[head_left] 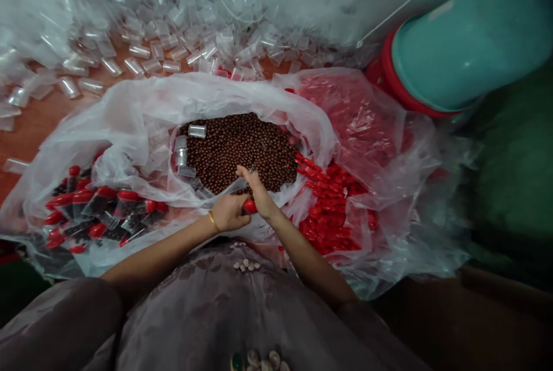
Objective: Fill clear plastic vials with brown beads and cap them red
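Remotely, I see the left hand (231, 212) curled round a cap (249, 206), likely for steadiness, the right hand (260, 198) against it, fingers loosely extended, by beads (235, 152) massed close, seemingly for reach.

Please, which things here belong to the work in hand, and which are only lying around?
Likely work:
red-topped piece in the left hand
brown beads
clear tubes
loose red pieces
filled red-capped tubes

Apparently aside:
turquoise bucket
white cord
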{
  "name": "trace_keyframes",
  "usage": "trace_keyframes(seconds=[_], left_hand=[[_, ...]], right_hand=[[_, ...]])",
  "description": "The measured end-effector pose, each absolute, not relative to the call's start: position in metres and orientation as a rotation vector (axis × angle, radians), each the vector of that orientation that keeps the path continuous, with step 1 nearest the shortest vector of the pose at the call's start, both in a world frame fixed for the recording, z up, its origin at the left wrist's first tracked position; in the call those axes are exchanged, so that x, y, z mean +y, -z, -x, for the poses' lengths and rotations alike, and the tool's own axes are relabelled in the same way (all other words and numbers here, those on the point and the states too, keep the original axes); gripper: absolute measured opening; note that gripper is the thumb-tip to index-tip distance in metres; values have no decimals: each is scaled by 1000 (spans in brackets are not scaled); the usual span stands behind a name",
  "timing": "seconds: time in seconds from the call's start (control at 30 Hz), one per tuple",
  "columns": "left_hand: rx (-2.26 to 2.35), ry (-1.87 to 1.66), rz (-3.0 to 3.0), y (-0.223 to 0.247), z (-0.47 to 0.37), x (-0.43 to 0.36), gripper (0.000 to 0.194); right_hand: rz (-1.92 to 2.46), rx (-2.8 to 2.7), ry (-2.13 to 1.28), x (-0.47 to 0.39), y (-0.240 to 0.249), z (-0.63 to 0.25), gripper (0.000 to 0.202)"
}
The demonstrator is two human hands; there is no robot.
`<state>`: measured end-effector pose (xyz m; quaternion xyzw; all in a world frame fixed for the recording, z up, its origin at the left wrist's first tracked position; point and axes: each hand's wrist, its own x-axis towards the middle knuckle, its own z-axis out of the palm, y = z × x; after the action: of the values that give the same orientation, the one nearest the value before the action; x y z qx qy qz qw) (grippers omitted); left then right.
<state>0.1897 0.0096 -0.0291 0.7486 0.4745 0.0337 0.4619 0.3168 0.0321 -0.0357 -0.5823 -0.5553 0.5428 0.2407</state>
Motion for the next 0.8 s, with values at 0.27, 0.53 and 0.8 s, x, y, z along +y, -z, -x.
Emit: trace_keyframes(seconds=[0.27,0.53,0.8], left_hand=[[2197,125,-1653,16,-4,-22,22],[2381,-305,-1942,9,5,-3,46],[2004,-71,-2162,62,-93,120,33]], right_hand=[[2565,-1787,-157,90,53,-419,42],[2444,-1958,-46,84,70,-419,30],[2256,-1806,-690,16,94,-384,35]])
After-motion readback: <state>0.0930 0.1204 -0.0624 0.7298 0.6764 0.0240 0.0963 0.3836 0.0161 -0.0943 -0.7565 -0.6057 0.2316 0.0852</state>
